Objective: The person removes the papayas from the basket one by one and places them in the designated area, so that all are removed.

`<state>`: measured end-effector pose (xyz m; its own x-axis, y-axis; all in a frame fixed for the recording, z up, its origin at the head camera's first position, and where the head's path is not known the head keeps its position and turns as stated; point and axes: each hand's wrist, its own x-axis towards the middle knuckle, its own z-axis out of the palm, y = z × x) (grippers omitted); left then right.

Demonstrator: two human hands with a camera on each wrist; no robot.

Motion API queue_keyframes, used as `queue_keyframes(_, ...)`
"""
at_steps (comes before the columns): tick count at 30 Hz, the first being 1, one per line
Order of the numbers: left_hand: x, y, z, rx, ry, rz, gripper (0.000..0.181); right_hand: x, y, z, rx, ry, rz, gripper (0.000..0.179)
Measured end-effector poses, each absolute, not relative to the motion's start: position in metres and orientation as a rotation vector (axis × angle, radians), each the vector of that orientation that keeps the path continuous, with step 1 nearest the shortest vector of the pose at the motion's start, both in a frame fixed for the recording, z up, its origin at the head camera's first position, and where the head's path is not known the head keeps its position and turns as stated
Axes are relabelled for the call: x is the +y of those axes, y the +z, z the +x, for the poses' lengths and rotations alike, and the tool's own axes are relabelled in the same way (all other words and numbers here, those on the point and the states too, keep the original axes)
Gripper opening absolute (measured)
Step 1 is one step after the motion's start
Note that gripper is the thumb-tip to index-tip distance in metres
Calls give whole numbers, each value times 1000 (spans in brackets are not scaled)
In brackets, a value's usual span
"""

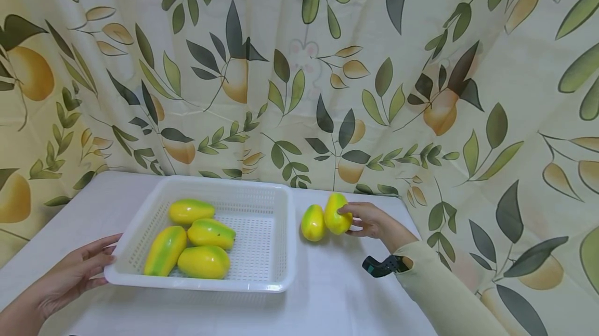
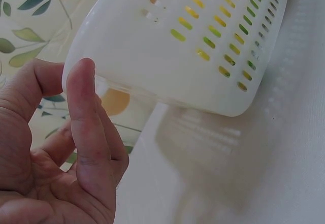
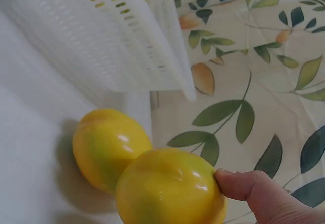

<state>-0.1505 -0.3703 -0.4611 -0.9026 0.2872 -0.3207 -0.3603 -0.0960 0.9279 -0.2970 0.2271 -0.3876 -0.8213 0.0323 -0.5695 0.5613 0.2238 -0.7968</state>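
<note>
My left hand (image 1: 70, 272) pinches the left rim of a white plastic basket (image 1: 281, 242); in the left wrist view its fingers (image 2: 84, 97) lie against the basket's outer corner. Several yellow-green mangoes (image 1: 203, 262) lie inside, bunched toward the basket's left half. To the right of the basket, my right hand (image 1: 369, 220) grips a mango (image 1: 336, 214) from its right side. Another mango (image 1: 312, 223) sits on the table between that one and the basket. In the right wrist view the held mango (image 3: 170, 188) overlaps the other mango (image 3: 106, 148), and only part of the hand shows.
A white cloth covers the table (image 1: 323, 294). Its far edge runs along a curtain (image 1: 299, 91) printed with leaves and fruit. A dark band (image 1: 383, 266) hangs at my right wrist, by a light sleeve.
</note>
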Motion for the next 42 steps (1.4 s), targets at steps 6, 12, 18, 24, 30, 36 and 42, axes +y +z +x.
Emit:
queue_keyframes(6, -371, -461, -151, 1753, 2043, -84, 44, 235, -401, -299, 2074, -1617, 568, 70)
queue_keyframes(12, -370, -461, -151, 1745, 2057, -61, 45, 241, -414, -302, 2061, -1620, 622, 71)
queue_keyframes(18, -370, -461, -151, 1744, 2055, -60, 45, 245, -423, -303, 2073, -1603, 604, 66)
queue_keyframes(24, -370, -460, -151, 1743, 2049, -79, 45, 248, -429, -305, 2068, -1595, 639, 68)
queue_keyframes(30, -369, -459, -151, 1745, 2041, -137, 43, 249, -434, -305, 2056, -1589, 683, 69)
queue_keyframes(36, -369, -459, -151, 1762, 2027, -141, 43, 249, -434, -305, 2056, -1581, 693, 70)
queue_keyframes(42, -370, -460, -151, 1776, 2024, -138, 43, 248, -433, -304, 2035, -1607, 706, 70)
